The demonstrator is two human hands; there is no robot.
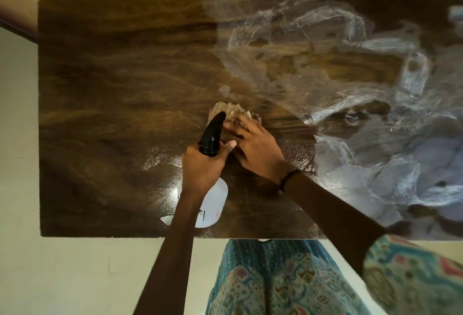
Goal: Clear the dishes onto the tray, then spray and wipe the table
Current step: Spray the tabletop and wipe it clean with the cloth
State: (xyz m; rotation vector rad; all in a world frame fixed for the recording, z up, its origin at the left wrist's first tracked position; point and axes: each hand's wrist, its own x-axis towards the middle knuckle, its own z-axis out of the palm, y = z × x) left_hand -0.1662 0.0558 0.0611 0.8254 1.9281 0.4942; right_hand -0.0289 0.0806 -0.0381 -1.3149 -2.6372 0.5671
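Note:
My left hand [204,166] grips the neck of a white spray bottle [213,204] with a black nozzle [213,134], held just above the dark wooden table [112,89]. Beside it my right hand [255,144] lies flat on a crumpled beige cloth [225,111], pressing it against the tabletop near the middle. The cloth is blurred and mostly hidden under my fingers. No dishes or tray are in view.
Whitish wet streaks and smears [363,89] cover the right half of the table. The table's front edge [125,237] runs just before my patterned clothing [275,279]. Pale floor [62,277] lies to the left and below.

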